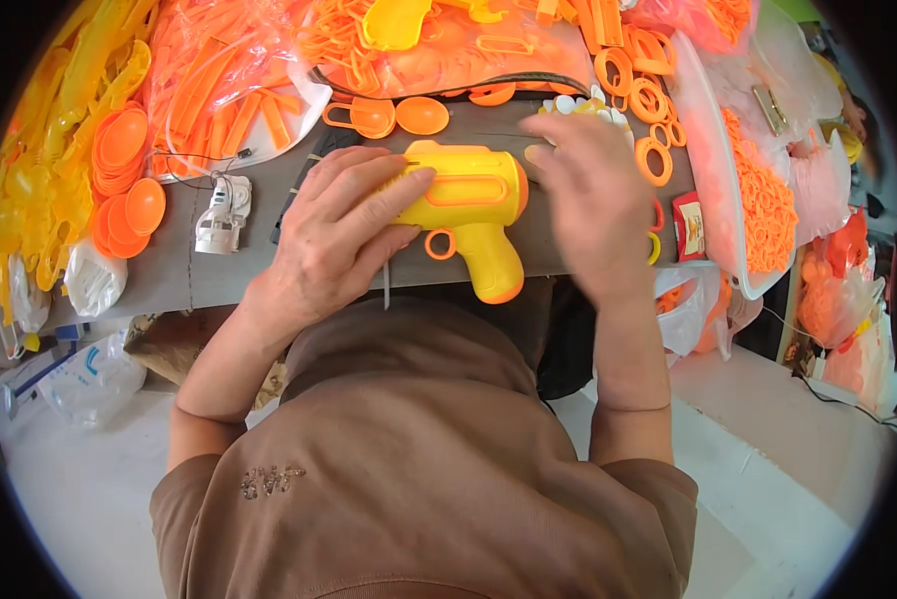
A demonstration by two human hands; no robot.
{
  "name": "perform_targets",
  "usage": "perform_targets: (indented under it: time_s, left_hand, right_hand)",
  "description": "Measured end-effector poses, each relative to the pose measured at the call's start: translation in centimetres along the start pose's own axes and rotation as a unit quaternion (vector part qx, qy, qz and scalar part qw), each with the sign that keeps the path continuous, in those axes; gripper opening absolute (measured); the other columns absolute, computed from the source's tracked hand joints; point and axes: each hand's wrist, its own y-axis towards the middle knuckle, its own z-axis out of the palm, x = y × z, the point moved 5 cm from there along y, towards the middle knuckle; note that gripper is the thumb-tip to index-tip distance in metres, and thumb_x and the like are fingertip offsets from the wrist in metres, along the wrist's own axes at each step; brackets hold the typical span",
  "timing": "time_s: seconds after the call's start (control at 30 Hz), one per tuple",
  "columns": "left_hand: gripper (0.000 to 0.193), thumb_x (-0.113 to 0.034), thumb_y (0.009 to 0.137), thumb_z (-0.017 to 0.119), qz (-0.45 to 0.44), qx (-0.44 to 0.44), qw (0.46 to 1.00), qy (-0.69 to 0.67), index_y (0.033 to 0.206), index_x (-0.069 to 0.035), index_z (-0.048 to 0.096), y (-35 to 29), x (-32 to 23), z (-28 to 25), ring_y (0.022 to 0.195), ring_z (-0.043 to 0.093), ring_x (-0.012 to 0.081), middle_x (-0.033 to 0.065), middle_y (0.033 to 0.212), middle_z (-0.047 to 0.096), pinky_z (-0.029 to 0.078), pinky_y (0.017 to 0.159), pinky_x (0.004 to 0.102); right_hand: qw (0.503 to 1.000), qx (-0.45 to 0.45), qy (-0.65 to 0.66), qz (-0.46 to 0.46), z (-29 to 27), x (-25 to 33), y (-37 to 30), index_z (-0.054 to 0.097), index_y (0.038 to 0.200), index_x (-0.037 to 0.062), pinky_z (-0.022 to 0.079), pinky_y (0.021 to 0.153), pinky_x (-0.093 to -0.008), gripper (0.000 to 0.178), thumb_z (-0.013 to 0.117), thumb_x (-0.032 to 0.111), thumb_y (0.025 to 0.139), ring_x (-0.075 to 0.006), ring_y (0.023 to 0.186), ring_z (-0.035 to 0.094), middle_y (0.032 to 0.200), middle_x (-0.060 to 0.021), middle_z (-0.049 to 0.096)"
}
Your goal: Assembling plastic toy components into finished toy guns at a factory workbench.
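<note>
My left hand is closed around the rear of a yellow toy gun with orange trim and a small orange ring trigger. The toy lies on its side near the table's front edge, its grip pointing toward me. To its right, my right hand is lifted and blurred by motion. Its fingers look stretched and apart, with nothing visible between them. Just beyond the right fingertips sits a heap of small white and yellow pieces. Orange cup-shaped parts lie behind the toy.
Orange rings are scattered on the right, beside a white tub of small orange parts. On the left are orange discs, a white device with a cord, and yellow shells. Bagged orange parts fill the back.
</note>
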Motion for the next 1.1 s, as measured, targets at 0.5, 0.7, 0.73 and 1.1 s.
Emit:
perform_targets:
  time_s: [0.5,0.7,0.73,1.1]
  left_hand:
    - [0.053,-0.005,0.062,0.074,-0.035,-0.010,0.999,-0.001,0.113,-0.001,0.058,-0.1,-0.2,-0.2,0.097,0.056,0.0328,0.0137,0.106,0.059,0.046,0.084,0.0406]
    - [0.051,-0.006,0.063,0.075,-0.033,-0.036,0.999,-0.005,0.112,-0.002,0.059,1.1,-1.5,-1.5,0.095,0.056,0.0320,0.0137,0.106,0.059,0.046,0.081,0.0385]
    - [0.050,-0.006,0.064,0.075,-0.025,-0.054,0.998,-0.017,0.111,-0.001,0.060,1.5,-1.8,-1.8,0.093,0.056,0.0315,0.0140,0.105,0.059,0.046,0.080,0.0376]
    - [0.026,-0.010,0.082,0.068,-0.270,-0.054,0.880,-0.387,0.102,0.004,0.060,3.5,-2.3,1.1,0.071,0.059,0.0098,0.0076,0.080,0.064,0.050,0.065,0.0243]
  right_hand:
    - [0.978,0.093,-0.184,-0.016,3.1,-5.6,-0.6,0.061,0.078,0.0032,0.041,0.065,-0.0391,0.018,0.073,0.004,0.065,-0.0273,0.077,0.050,0.081,-0.0084,0.050]
    - [0.986,0.075,-0.150,-0.015,2.8,-5.5,-0.4,0.057,0.081,0.0040,0.041,0.065,-0.0400,0.021,0.071,0.001,0.066,-0.0287,0.077,0.049,0.079,-0.0095,0.050]
    - [0.986,0.075,-0.150,-0.015,2.7,-5.6,-0.5,0.057,0.081,0.0040,0.041,0.065,-0.0400,0.021,0.071,0.001,0.066,-0.0287,0.077,0.049,0.079,-0.0095,0.050]
    - [0.869,-0.033,0.461,0.177,-0.4,0.8,-1.1,0.054,0.101,-0.0045,0.049,0.055,-0.0231,0.020,0.056,-0.008,0.081,-0.0127,0.063,0.059,0.085,-0.0106,0.061]
